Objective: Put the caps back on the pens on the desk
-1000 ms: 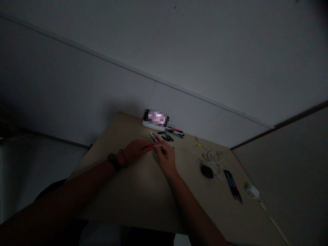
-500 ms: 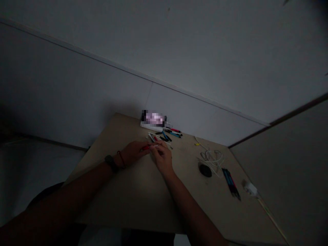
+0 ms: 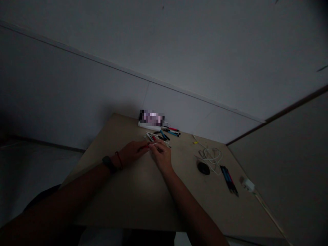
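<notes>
Close together over the far half of the table, my two hands are closed and almost touching. My left hand [image 3: 132, 151], with a dark watch and a red band on its wrist, grips a red pen barrel [image 3: 145, 147]. Between the fingertips of my right hand [image 3: 164, 156] is a thin white stick [image 3: 154, 143], like a pen refill, its end near the red barrel. Whether the two parts join is too dark and small to tell. Just beyond my fingers lie loose pen parts, among them a blue and black pen piece [image 3: 164, 135].
A lit phone [image 3: 151, 118], blurred out, leans at the table's back on a white base [image 3: 148, 126]. Pens [image 3: 173, 132] lie beside it. To the right are a white cable [image 3: 211, 156], a black mouse [image 3: 203, 168], a row of pens [image 3: 229, 180] and a white plug [image 3: 247, 184].
The view has shifted slightly. My hands stay together in the same spot, while the white stick in my right fingers now tilts upward more and less of the red barrel shows.
</notes>
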